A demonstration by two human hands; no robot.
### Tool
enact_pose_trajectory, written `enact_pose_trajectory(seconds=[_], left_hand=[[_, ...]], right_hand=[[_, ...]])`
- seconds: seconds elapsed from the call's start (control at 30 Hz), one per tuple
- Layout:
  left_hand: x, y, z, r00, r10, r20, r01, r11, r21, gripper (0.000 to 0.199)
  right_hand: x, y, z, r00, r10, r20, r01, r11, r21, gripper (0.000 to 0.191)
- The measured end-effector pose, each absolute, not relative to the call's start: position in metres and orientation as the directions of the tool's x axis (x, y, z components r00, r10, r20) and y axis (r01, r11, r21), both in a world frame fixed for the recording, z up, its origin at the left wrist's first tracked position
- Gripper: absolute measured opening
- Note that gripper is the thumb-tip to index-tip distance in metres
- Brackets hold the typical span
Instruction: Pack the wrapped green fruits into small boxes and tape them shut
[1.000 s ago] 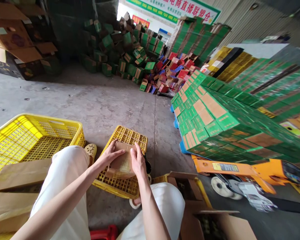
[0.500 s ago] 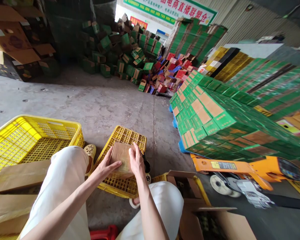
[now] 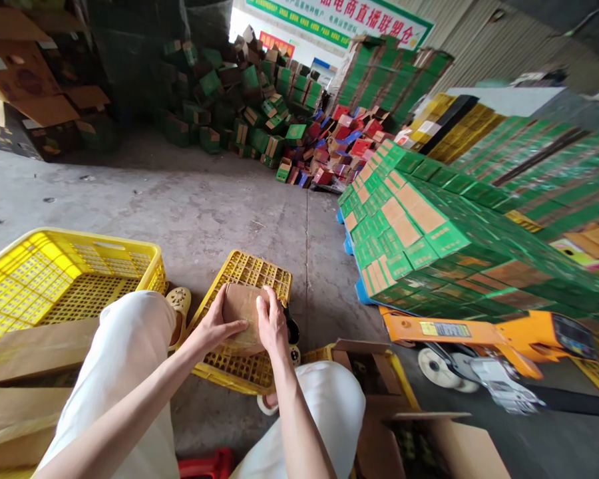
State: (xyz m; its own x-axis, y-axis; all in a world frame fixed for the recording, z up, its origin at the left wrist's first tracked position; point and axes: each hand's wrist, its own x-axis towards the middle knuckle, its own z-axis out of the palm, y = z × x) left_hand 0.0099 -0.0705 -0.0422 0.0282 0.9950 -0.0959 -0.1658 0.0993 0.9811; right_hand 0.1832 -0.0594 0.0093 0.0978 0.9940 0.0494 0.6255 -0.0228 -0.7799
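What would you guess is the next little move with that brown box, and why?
Probably pressing the top flap flat. Both hands, left hand and right hand, grip the small cardboard box, which rests on the upturned yellow crate, with the right fingers curled over its top edge.

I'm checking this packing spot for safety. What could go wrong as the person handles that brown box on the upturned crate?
The brown box sits on an upturned yellow crate held only by the left hand and right hand; pressing hard might tip or slide the crate on the concrete. The orange pallet jack lies close to the person's right leg, so standing up could mean a trip or knock.
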Motion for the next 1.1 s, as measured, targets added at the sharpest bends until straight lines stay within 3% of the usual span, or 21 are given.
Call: enact_pose_trajectory(seconds=[0.33,0.63,0.9,1.1], left_hand=[[0.009,-0.025,-0.032,-0.028,0.995,-0.095,0.010,0.095,0.995,0.112],[0.016,-0.001,-0.024,0.015,0.992,-0.129,-0.154,0.130,0.980,0.117],[0.017,0.002,-0.014,0.045,0.995,-0.093,-0.197,0.100,0.975,0.111],[0.015,-0.011,-0.020,0.019,0.998,-0.058,-0.075,0.060,0.995,0.113]], right_hand=[[0.184,-0.057,0.007,0.089,0.994,0.070,0.626,-0.001,-0.780,0.058],[0.185,-0.057,0.004,0.093,0.993,0.076,0.626,0.001,-0.780,0.058],[0.185,-0.056,0.000,0.106,0.991,0.086,0.612,0.003,-0.791,0.055],[0.184,-0.056,-0.004,0.126,0.990,0.068,0.594,-0.020,-0.804,0.057]])
